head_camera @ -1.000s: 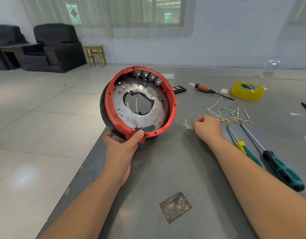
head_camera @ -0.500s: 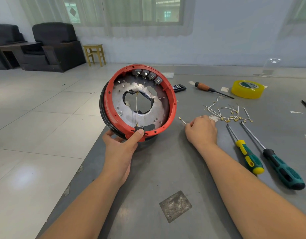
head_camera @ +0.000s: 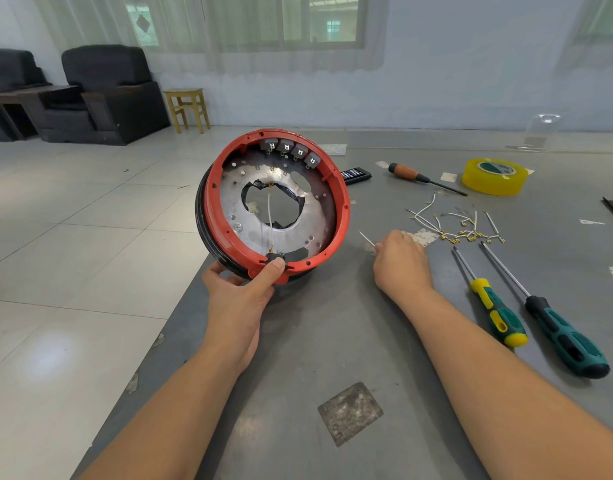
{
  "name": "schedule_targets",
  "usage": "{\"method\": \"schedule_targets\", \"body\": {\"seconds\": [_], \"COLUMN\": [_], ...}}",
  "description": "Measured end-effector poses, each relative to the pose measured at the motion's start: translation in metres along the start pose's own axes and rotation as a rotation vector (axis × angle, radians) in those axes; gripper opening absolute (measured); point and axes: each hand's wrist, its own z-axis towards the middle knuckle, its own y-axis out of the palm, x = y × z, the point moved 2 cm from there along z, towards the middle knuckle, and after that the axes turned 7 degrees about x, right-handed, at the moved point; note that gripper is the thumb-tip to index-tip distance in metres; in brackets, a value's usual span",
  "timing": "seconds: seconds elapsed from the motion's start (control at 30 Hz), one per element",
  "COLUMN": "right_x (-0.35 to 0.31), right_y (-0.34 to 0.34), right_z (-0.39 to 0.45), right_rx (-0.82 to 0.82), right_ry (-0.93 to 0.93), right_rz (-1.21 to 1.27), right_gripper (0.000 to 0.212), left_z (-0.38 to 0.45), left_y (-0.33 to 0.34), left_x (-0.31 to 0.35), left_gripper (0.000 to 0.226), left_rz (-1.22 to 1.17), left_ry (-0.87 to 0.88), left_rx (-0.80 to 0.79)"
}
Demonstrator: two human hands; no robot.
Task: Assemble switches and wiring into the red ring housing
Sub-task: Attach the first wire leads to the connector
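My left hand (head_camera: 239, 299) grips the tilted red ring (head_camera: 343, 206) at its near rim, thumb pressed on a black switch (head_camera: 273, 258); four grey switches (head_camera: 291, 151) sit along its far inner wall, a white wire (head_camera: 269, 213) crossing the centre hole. Right of it, my right hand (head_camera: 400, 263) pinches a thin wire (head_camera: 366, 239) on the table (head_camera: 332, 341), loose wires (head_camera: 461, 225) lying beyond.

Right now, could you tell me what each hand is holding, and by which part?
Left hand grips the housing by its lower rim. Right hand pinches one end of a wire.
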Motion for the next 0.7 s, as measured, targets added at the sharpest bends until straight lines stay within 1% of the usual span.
{"method": "schedule_targets", "body": {"seconds": [0.07, 0.13, 0.23, 0.3, 0.37, 0.43, 0.5, 0.57, 0.63, 0.7], "right_x": [0.001, 0.005, 0.005, -0.003, -0.014, -0.028, -0.041, -0.052, -0.062, -0.070], "right_y": [0.000, -0.002, -0.009, -0.015, -0.022, -0.033, -0.044, -0.054, -0.061, -0.063], "right_z": [0.000, 0.001, 0.003, 0.002, -0.001, -0.005, -0.010, -0.016, -0.022, -0.027], "right_rx": [-0.014, 0.004, 0.022, -0.014, -0.114, -0.237, -0.342, -0.419, -0.481, -0.527], "right_ry": [-0.010, 0.045, 0.172, 0.250, 0.320, 0.346, 0.316, 0.251, 0.201, 0.179], "right_rz": [0.042, 0.210, 0.620, 0.918, 1.251, 1.515, 1.595, 1.572, 1.527, 1.464], "right_gripper": [0.017, 0.010, 0.015, 0.019, 0.025, 0.022, 0.019, 0.015, 0.009, 0.004], "left_z": [0.001, 0.001, 0.001, 0.000, -0.001, -0.002, -0.003, -0.003, -0.004, -0.006], "left_y": [0.000, -0.001, -0.002, -0.001, -0.001, -0.001, -0.001, -0.001, -0.001, -0.002], "left_x": [0.000, 0.000, 0.000, 0.001, 0.001, 0.002, 0.001, 0.001, 0.001, 0.000], "left_gripper": [0.094, 0.091, 0.088, 0.086, 0.088, 0.084, 0.080, 0.079, 0.088, 0.106], "left_rz": [-0.001, -0.001, 0.000, -0.005, -0.006, 0.001, 0.019, 0.035, 0.053, 0.076], "left_ry": [-0.004, -0.007, -0.007, -0.005, -0.004, 0.004, 0.013, 0.020, 0.028, 0.041], "left_rx": [0.000, 0.001, 0.005, 0.007, 0.008, 0.011, 0.016, 0.015, 0.017, 0.022]}}
